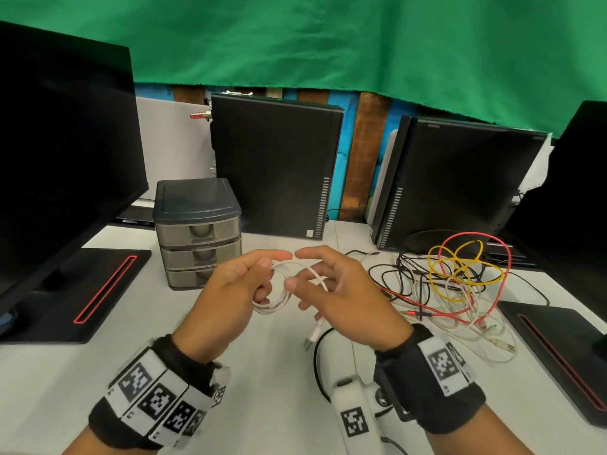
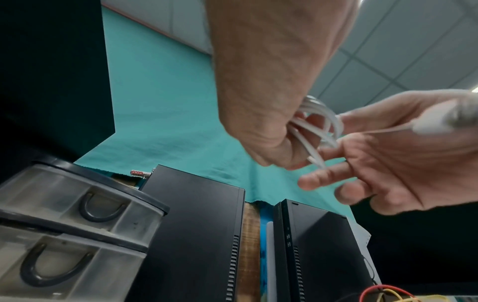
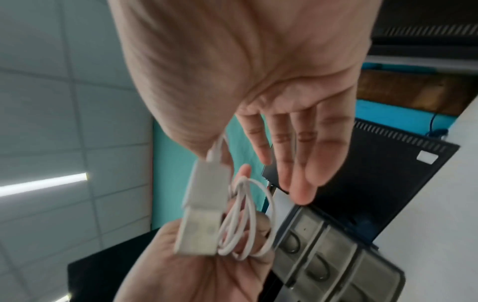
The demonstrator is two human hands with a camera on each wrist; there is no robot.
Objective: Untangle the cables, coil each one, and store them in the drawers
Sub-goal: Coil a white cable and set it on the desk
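1. White USB cable [image 1: 279, 292], wound into several small loops, is held above the tabletop [image 1: 269, 353] between both hands, in front of the drawer unit.
2. Left hand [image 1: 238, 285] has its fingers curled around the coiled loops, gripping them; its index finger points toward the other hand.
3. Right hand [image 1: 341, 290] has its fingers loosely spread and mostly straight. The free end of the cable runs across its palm, and the white USB plug [image 1: 313, 336] dangles below it. Whether the thumb pins the strand I cannot tell.
4. Small grey drawer unit [image 1: 198, 231] stands on the tabletop left of centre, three translucent drawers stacked, all closed, each with a dark curved handle.
5. Tangled cables [image 1: 456, 284] lie on the tabletop to the right: yellow, red, black and white strands looped through one another.
6. Writing: no brand or text can be read. Black wristbands [image 1: 157, 395] on both wrists carry square black-and-white coded markers. A small pale sticker sits at the lower corner of the nearer black computer case [image 1: 276, 165], too small to read.
7. Surface and room: the tabletop is white. Two black computer cases stand upright at the back, black monitors [image 1: 62, 152] on red-trimmed bases flank both sides, and a green cloth [image 1: 328, 41] hangs behind.
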